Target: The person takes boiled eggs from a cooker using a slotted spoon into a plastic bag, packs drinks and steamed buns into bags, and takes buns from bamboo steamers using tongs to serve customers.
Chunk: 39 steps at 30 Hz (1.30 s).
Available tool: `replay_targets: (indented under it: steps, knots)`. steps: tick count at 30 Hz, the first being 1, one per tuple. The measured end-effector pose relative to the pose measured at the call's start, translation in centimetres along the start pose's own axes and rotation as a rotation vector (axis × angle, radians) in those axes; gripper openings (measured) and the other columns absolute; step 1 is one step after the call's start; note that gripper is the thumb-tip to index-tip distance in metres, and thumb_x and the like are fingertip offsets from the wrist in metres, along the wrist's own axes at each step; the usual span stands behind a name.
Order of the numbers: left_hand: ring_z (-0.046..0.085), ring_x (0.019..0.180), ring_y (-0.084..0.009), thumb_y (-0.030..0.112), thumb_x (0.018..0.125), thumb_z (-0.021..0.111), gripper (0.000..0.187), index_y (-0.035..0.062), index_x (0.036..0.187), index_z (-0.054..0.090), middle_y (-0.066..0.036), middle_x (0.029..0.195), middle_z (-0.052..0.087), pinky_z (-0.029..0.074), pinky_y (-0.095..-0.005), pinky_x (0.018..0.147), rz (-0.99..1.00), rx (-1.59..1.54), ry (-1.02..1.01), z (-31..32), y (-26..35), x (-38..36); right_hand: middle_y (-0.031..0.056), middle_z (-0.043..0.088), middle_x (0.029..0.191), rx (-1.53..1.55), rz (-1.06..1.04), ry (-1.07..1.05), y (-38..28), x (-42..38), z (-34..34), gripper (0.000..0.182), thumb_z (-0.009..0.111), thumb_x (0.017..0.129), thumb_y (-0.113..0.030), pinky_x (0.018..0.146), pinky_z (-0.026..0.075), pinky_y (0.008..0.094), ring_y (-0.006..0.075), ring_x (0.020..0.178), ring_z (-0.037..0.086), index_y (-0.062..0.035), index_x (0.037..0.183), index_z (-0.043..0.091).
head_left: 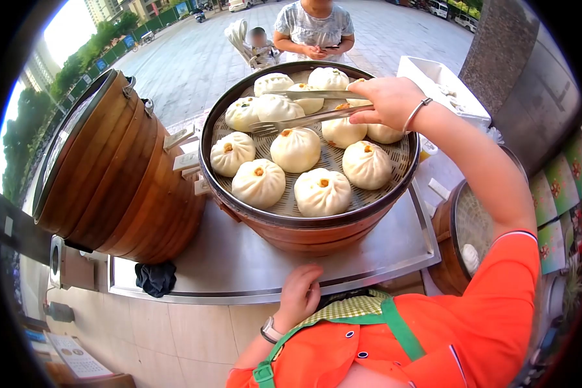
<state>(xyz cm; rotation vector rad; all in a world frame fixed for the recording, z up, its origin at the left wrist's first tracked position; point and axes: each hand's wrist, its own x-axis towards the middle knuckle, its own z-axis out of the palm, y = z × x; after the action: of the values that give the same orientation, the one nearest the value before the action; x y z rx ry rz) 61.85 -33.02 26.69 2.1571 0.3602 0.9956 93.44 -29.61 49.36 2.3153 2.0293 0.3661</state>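
My right hand is closed round metal tongs above a round bamboo steamer. The forked lower arm and the upper arm of the tongs stand apart around a white bun near the steamer's back left. Several more buns lie on the woven liner, among them a pleated bun with orange filling at the centre and another bun at the front. My left hand rests near the table's front edge, its fingers loosely bent; whether anything is in it is hidden.
Tall stacked steamers stand on the left of the metal table, near a dark cloth. At the right are a white foam box and another steamer. Across the table are a person and a seated child.
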Motion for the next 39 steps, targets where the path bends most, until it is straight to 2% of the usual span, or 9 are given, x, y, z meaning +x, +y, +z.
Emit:
replay_targets:
  steps: [6, 11, 23, 26, 29, 31, 33, 35, 39]
  knots:
    - [0.056, 0.094, -0.0343, -0.006, 0.069, 0.054, 0.029, 0.0002, 0.097, 0.057, -0.017, 0.099, 0.058, 0.046, -0.0385, 0.078, -0.040, 0.021, 0.028, -0.7, -0.7, -1.5, 0.0149, 0.061, 0.083, 0.008, -0.271, -0.053, 3.2, 1.6, -4.1, 0.046, 0.061, 0.075, -0.046, 0.069, 0.044, 0.0407, 0.0335, 0.081, 0.057, -0.0099, 0.104, 0.059]
    - [0.056, 0.092, -0.0343, -0.005, 0.070, 0.054, 0.028, 0.0004, 0.097, 0.056, -0.017, 0.098, 0.058, 0.045, -0.0390, 0.079, -0.103, 0.055, 0.052, -1.4, -1.2, -2.3, 0.0159, 0.061, 0.086, -0.172, -0.194, -0.240, 2.1, 4.1, -6.2, 0.047, 0.060, 0.076, -0.050, 0.070, 0.045, 0.0405, 0.0332, 0.083, 0.058, -0.0113, 0.103, 0.060]
    - [0.056, 0.090, -0.0342, -0.006, 0.069, 0.055, 0.028, 0.0006, 0.096, 0.056, -0.016, 0.097, 0.058, 0.045, -0.0390, 0.078, -0.059, 0.004, 0.013, -0.9, -1.6, -1.5, 0.0155, 0.062, 0.084, -0.083, -0.055, -0.217, -0.1, 2.8, -5.9, 0.048, 0.059, 0.075, -0.051, 0.071, 0.046, 0.0408, 0.0315, 0.083, 0.059, -0.0102, 0.101, 0.061]
    - [0.056, 0.090, -0.0341, -0.008, 0.068, 0.054, 0.028, 0.0007, 0.095, 0.056, -0.017, 0.098, 0.058, 0.045, -0.0382, 0.078, -0.053, -0.026, -0.024, -0.5, -1.3, -1.4, 0.0150, 0.063, 0.086, -0.107, -0.010, -0.144, 0.1, 1.3, -5.6, 0.050, 0.059, 0.076, -0.050, 0.072, 0.045, 0.0406, 0.0315, 0.085, 0.059, -0.0101, 0.107, 0.059]
    - [0.056, 0.092, -0.0338, -0.002, 0.073, 0.054, 0.025, -0.0005, 0.098, 0.056, -0.017, 0.100, 0.059, 0.045, -0.0386, 0.079, -0.031, -0.115, -0.141, 0.3, -0.8, -0.4, 0.0157, 0.062, 0.090, 0.286, 0.002, 0.174, 4.8, -2.9, -3.6, 0.060, 0.057, 0.078, -0.056, 0.074, 0.045, 0.0353, 0.0285, 0.085, 0.058, -0.0072, 0.113, 0.055]
    - [0.056, 0.093, -0.0341, 0.004, 0.077, 0.052, 0.024, -0.0013, 0.100, 0.056, -0.018, 0.101, 0.059, 0.044, -0.0398, 0.080, 0.018, -0.387, -0.269, 0.1, 1.4, 2.8, 0.0076, 0.057, 0.081, 0.393, 0.216, 0.322, 7.5, -8.9, -2.7, 0.062, 0.055, 0.082, -0.052, 0.065, 0.044, 0.0265, 0.0156, 0.073, 0.054, -0.0016, 0.117, 0.051]
    - [0.056, 0.095, -0.0358, 0.021, 0.088, 0.043, 0.033, -0.0028, 0.108, 0.055, -0.020, 0.102, 0.059, 0.043, -0.0442, 0.083, 0.171, -0.818, -0.367, 0.7, 4.8, 6.8, 0.0028, 0.056, 0.067, 1.107, 0.422, 0.364, 9.9, -16.3, -2.5, 0.026, 0.063, 0.081, -0.026, 0.042, 0.039, 0.0231, 0.0097, 0.053, 0.052, -0.0042, 0.092, 0.054]
    - [0.054, 0.089, -0.0346, 0.033, 0.093, 0.038, 0.038, 0.0076, 0.120, 0.048, -0.019, 0.097, 0.057, 0.046, -0.0461, 0.079, 0.380, -1.146, -0.513, 1.6, 9.1, 10.3, 0.0002, 0.050, 0.074, 0.966, 0.624, 0.388, 12.7, -24.9, -1.0, 0.057, 0.056, 0.085, -0.043, 0.054, 0.038, 0.0196, 0.0072, 0.060, 0.047, -0.0006, 0.120, 0.047]
    - [0.054, 0.088, -0.0314, 0.029, 0.092, 0.040, 0.036, 0.0140, 0.125, 0.045, -0.012, 0.097, 0.055, 0.047, -0.0484, 0.079, 0.234, -1.333, -0.329, 5.5, 20.4, 11.5, -0.0036, 0.047, 0.069, 1.034, 1.028, 0.793, 14.2, -39.4, 2.5, 0.038, 0.062, 0.082, -0.027, 0.046, 0.033, 0.0167, 0.0015, 0.052, 0.043, -0.0025, 0.108, 0.051]
